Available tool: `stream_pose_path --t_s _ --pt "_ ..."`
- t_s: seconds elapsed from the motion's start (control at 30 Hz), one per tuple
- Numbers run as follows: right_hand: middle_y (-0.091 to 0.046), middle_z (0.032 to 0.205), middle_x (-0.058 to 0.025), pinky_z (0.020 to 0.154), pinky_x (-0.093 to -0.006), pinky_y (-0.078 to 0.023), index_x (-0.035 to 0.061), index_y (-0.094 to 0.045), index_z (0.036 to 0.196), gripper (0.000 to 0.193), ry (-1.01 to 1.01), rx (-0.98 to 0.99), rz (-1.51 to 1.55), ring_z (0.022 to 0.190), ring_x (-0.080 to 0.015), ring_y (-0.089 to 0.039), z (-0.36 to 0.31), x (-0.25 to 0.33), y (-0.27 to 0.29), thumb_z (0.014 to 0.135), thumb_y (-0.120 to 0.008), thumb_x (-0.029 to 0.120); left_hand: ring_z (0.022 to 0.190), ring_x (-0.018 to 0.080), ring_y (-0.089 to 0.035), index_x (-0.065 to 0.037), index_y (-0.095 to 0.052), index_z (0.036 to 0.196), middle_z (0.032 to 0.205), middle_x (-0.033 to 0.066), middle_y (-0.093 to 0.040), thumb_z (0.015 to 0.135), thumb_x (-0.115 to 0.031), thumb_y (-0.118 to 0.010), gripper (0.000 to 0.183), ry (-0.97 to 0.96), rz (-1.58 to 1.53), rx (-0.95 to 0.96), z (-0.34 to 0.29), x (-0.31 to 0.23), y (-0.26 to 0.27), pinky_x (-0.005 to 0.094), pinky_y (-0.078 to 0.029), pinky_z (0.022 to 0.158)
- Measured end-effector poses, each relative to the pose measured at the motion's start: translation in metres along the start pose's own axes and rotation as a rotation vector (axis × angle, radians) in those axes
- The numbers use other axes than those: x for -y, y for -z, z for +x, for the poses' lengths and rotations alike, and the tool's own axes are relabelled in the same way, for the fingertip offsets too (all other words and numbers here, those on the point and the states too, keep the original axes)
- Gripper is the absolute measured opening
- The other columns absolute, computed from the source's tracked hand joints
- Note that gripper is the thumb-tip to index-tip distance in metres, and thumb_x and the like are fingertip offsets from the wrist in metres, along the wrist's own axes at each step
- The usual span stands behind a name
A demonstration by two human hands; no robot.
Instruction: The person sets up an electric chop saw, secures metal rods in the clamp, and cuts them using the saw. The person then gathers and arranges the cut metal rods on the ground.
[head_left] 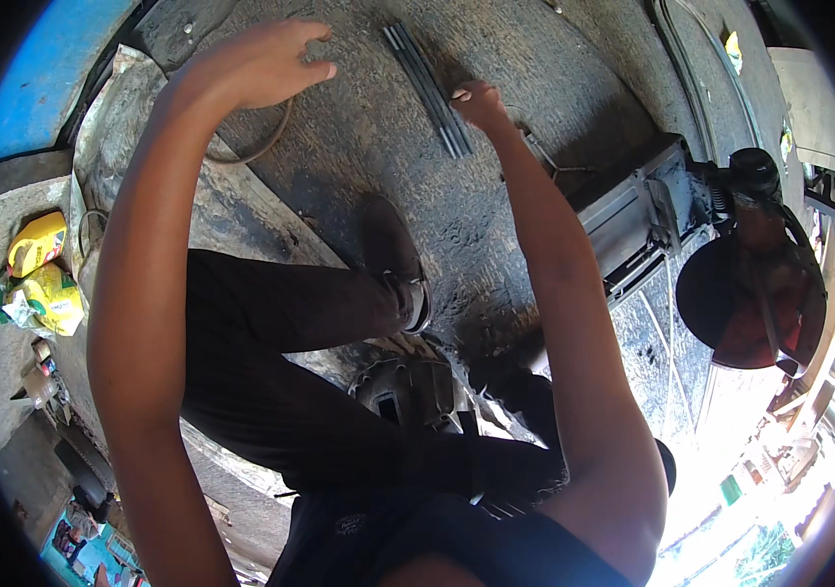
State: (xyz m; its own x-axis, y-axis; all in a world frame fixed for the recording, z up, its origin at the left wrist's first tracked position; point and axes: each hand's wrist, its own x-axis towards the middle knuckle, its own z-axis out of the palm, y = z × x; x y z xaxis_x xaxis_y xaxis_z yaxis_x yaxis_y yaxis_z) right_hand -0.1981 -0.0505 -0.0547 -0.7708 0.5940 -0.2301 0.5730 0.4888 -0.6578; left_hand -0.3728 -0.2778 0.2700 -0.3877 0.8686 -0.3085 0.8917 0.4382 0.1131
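Several dark, thin metal rods [427, 93] lie side by side on the worn grey floor, with lighter ends. To their left, my left hand [276, 64] hovers with thumb and fingers apart and nothing in it. My right hand [479, 103] is closed just to the right of the rods, close beside them. A pale spot shows at its fingertips; what it holds, if anything, I cannot make out. A thin metal piece [543, 152] lies by my right wrist.
A dark machine with a round guard [750, 284], like a cut-off saw, stands at the right beside a metal base [633, 225]. My shoe [390, 254] rests below the rods. A curved brown cable [266, 142] lies under my left hand. Yellow packages [44, 274] sit far left.
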Motion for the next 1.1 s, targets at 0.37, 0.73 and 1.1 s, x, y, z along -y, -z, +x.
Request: stream_pose_path --t_s 0.37,0.73,1.1 --pt "-0.069 0.101 -0.0147 0.085 -0.0408 -0.053 0.0146 -0.072 0.101 0.027 -0.063 -0.168 -0.115 0.095 -0.0338 -0.067 0.019 -0.021 -0.033 0.076 -0.065 0.023 0.11 0.0327 -0.062 -0.01 -0.049 0.138 0.124 0.018 -0.06 0.094 -0.042 -0.059 0.056 -0.015 -0.016 0.032 0.007 -0.009 0.001 0.042 -0.05 0.091" --pt "-0.07 0.105 -0.0135 0.091 -0.0396 -0.052 0.0139 -0.071 0.108 0.04 -0.09 -0.013 -0.005 0.104 -0.0313 -0.066 0.008 -0.001 -0.01 0.07 -0.069 0.027 0.112 0.0324 -0.061 -0.011 -0.049 0.138 0.126 0.0179 -0.059 0.094 -0.042 -0.058 0.055 0.003 -0.019 0.038 0.004 -0.009 0.001 0.0421 -0.05 0.092" --pt "-0.071 0.101 -0.0131 0.086 -0.0384 -0.054 0.0062 -0.069 0.109 0.045 0.03 -0.019 0.083 0.097 -0.0278 -0.068 0.0 0.003 -0.004 0.069 -0.073 0.028 0.112 0.0324 -0.061 -0.011 -0.048 0.138 0.126 0.017 -0.059 0.093 -0.042 -0.058 0.055 -0.004 -0.025 0.034 0.003 -0.01 0.001 0.0417 -0.05 0.092"
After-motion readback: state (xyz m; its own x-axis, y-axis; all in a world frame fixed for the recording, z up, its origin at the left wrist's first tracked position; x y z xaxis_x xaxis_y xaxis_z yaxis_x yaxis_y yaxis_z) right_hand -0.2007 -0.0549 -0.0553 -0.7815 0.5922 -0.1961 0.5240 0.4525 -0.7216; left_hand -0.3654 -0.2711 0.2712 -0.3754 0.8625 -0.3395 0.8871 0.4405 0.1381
